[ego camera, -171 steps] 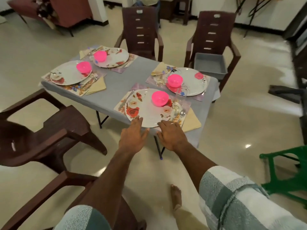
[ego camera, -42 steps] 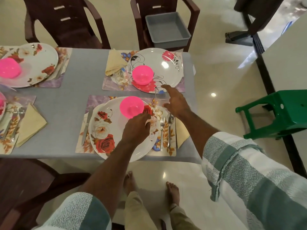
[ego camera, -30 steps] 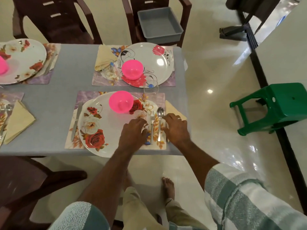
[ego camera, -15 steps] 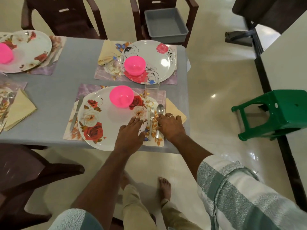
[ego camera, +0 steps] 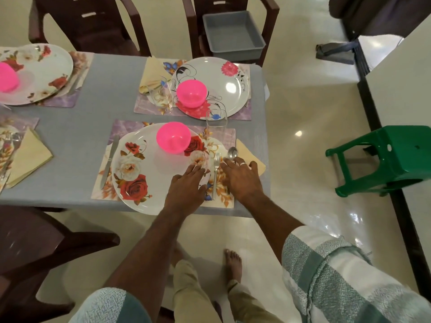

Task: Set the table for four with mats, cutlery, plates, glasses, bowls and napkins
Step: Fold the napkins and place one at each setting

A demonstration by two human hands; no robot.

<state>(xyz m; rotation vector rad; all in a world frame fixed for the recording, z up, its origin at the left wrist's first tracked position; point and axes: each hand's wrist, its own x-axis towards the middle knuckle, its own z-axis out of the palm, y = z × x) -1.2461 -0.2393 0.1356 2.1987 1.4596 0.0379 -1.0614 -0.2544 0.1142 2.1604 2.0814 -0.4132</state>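
fingers, left hand (ego camera: 186, 187): straight and spread, lying flat on the right rim of the near plate (ego camera: 149, 169); nothing grasped.
fingers, right hand (ego camera: 242, 178): extended and relaxed, laid over the handle of the spoon (ego camera: 232, 153), just beside the fork (ego camera: 216, 170); whether they pinch the handle cannot be told.
near setting: plate on the mat (ego camera: 130, 127); pink bowl (ego camera: 173, 137) on the plate's far part; knife (ego camera: 109, 162) at its left; glass (ego camera: 216, 121) at the mat's far right corner; napkin (ego camera: 253, 157) partly under the right hand, close to the right edge of the table (ego camera: 93, 89).
risk, plate: near rim overhangs the table edge; downward pressure from the left hand may tip it and send the bowl sliding.
risk, glass: stands just beyond the cutlery; a forward reach may knock it over.
risk, napkin: a sideways nudge may push it off the table.
risk, cutlery: a sweep of the hand may skew fork and spoon out of parallel.
other settings: far plate (ego camera: 210, 87) and left plate (ego camera: 35, 73) laid; appear complete where visible.
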